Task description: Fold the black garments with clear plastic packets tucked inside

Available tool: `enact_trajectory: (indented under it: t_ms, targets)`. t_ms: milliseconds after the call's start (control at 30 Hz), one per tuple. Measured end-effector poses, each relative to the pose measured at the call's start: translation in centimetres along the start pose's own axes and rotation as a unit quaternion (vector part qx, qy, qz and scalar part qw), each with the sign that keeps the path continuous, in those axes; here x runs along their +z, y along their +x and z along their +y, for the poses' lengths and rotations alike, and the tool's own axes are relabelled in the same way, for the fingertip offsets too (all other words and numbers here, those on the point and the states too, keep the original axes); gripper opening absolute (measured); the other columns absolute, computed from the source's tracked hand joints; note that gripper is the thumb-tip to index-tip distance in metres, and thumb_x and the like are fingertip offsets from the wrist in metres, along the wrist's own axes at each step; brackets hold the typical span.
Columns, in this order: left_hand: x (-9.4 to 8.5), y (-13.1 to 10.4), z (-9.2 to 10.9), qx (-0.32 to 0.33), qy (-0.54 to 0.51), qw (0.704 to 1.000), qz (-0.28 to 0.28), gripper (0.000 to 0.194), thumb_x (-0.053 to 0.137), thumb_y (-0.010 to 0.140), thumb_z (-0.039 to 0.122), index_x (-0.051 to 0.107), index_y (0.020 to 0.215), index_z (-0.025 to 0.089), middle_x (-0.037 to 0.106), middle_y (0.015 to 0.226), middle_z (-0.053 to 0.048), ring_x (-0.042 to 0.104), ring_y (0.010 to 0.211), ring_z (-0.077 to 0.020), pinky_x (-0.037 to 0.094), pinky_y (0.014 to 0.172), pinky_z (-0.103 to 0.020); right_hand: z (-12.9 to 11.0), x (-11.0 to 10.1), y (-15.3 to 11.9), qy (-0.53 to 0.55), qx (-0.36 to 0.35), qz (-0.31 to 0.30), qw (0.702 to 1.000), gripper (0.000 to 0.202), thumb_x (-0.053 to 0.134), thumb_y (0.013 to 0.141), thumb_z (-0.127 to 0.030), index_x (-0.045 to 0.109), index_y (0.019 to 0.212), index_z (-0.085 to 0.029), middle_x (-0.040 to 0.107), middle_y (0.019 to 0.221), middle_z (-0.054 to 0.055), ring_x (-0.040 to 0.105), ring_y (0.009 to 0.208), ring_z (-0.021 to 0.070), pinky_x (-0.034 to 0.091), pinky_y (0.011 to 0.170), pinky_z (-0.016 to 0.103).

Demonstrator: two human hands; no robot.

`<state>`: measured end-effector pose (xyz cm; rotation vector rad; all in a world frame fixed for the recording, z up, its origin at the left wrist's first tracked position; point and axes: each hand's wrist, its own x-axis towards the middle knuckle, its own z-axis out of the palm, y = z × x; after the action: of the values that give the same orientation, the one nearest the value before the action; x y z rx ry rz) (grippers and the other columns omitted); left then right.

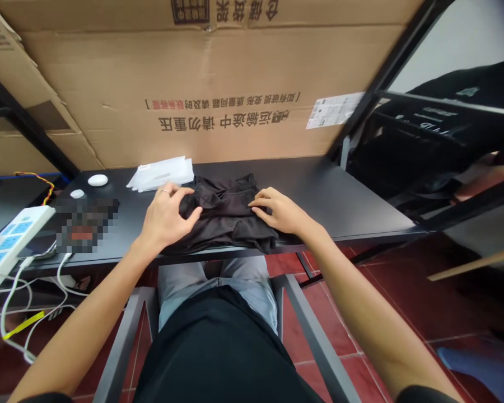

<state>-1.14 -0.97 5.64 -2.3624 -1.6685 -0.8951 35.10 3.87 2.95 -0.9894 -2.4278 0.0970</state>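
A crumpled, partly folded black cloth [222,215] lies near the front edge of the dark desk, its kind unclear. My left hand [168,215], with a ring on one finger, is at its left side. Thumb and forefinger are apart there, and no fabric shows gripped between them. On the opposite side, my right hand [277,210] touches the cloth's right part. Its thumb and fingertips come together in a pinch at the fabric. Behind the cloth, to the left, is a small stack of white translucent sheets or bags [162,173].
A large cardboard panel [218,67] stands along the back of the desk [319,190]. At left are a white power strip [12,240] with cables, a white oval object [98,180] and a pixelated item [86,226]. Black frame bars and another person's arm are at right.
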Motion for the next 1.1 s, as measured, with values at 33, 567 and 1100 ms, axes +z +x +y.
enact_trajectory:
  t_ms: [33,567,1100]
  targets:
    - [0.3,0.2,0.8,0.019,-0.004,1.0,0.0,0.052,0.082,0.097,0.049,0.075,0.142,0.024,0.07,0.137,-0.013,0.068,0.13,-0.0361,0.06,0.112,-0.049,0.0,0.0,0.1,-0.002,0.001,-0.004,1.0,0.034,0.059,0.112,-0.04,0.088,0.12,-0.025,0.077,0.119,0.017,0.072,0.117,0.037,0.064,0.109,0.059]
    - [-3.6,-1.0,-6.5,-0.206,0.076,0.974,-0.057,0.052,0.07,0.099,0.042,0.07,0.148,0.024,0.083,0.119,-0.012,0.079,0.113,-0.0404,0.06,0.104,-0.054,0.6,0.1,1.6,-0.019,0.039,0.013,0.999,0.028,0.059,0.111,-0.038,0.082,0.102,-0.026,0.08,0.109,0.013,0.073,0.109,0.0351,0.062,0.103,0.053]
    - [-1.2,3.3,-7.6,-0.106,-0.056,0.991,0.053,0.026,0.064,0.1,0.035,0.079,0.116,0.021,0.077,0.126,-0.012,0.075,0.107,-0.0262,0.064,0.103,-0.043,1.9,-0.7,4.4,0.002,0.101,0.112,0.989,0.012,0.069,0.099,-0.027,0.079,0.104,-0.024,0.076,0.118,0.015,0.074,0.11,0.035,0.063,0.104,0.053]
